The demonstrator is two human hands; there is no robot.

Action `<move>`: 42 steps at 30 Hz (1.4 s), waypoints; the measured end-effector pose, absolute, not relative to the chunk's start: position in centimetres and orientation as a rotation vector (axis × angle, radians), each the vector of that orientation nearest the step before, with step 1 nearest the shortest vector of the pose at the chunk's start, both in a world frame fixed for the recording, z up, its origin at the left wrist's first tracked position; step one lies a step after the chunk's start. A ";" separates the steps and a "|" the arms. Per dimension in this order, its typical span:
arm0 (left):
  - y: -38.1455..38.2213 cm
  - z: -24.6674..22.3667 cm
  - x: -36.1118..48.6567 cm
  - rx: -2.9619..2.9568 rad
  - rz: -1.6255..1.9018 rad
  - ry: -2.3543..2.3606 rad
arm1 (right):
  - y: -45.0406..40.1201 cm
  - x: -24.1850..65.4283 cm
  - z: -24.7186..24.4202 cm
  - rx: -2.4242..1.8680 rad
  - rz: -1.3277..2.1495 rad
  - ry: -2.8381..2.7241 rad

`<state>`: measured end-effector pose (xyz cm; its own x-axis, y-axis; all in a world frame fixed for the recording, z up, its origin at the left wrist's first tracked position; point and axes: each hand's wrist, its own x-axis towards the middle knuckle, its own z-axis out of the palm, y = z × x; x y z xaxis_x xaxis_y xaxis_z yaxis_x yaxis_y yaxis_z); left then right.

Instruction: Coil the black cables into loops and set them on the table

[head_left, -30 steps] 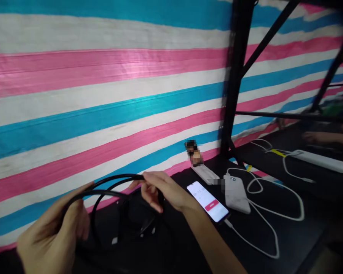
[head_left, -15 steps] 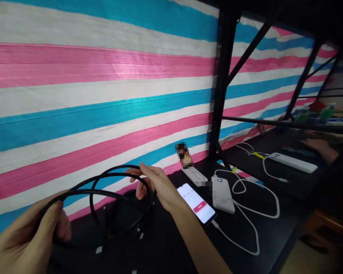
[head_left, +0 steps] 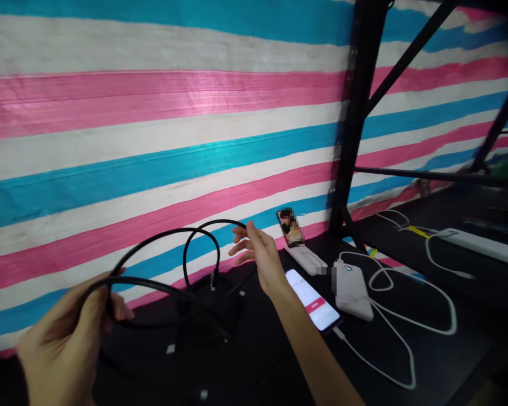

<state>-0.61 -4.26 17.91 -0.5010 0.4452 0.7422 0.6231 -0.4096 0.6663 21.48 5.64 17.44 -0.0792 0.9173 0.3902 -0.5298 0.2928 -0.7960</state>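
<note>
A black cable hangs in loose loops between my two hands. My left hand, at the lower left, is closed around the gathered loops, thumb on top. My right hand pinches one loop between thumb and index finger, its other fingers spread. A connector end dangles below the upper loop. The lower loops blend into the dark tabletop, so their ends are hard to make out.
A lit phone lies beside my right forearm, near a white power bank with a white cable. Behind stands another phone. A white power strip lies right of the black post; striped sheeting hangs behind.
My right hand has moved right, away from my left, drawing a cable loop wider. A connector end now shows below the loop. The view has shifted, and the co-worker's arm has mostly left it.
</note>
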 end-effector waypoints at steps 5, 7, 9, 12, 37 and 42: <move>-4.7 18.0 -0.5 -1.600 -1.922 -1.757 | 5.3 21.5 17.4 -0.423 1.293 -1.260; -4.8 18.2 -0.7 -1.628 -2.011 -1.739 | 5.5 21.7 17.3 -0.430 1.311 -1.279; -5.0 18.2 -0.9 -1.631 -2.132 -1.705 | 5.7 21.8 17.4 -0.448 1.303 -1.273; -5.1 18.2 -1.3 -1.624 -2.141 -1.736 | 5.7 21.9 17.6 -0.448 1.262 -1.270; -5.2 17.9 -1.4 -1.499 -2.080 -2.024 | 6.1 21.2 17.0 -0.584 1.144 -1.254; -5.1 18.1 -1.7 -1.459 -2.298 -1.709 | 7.4 22.6 16.7 -0.629 1.168 -1.071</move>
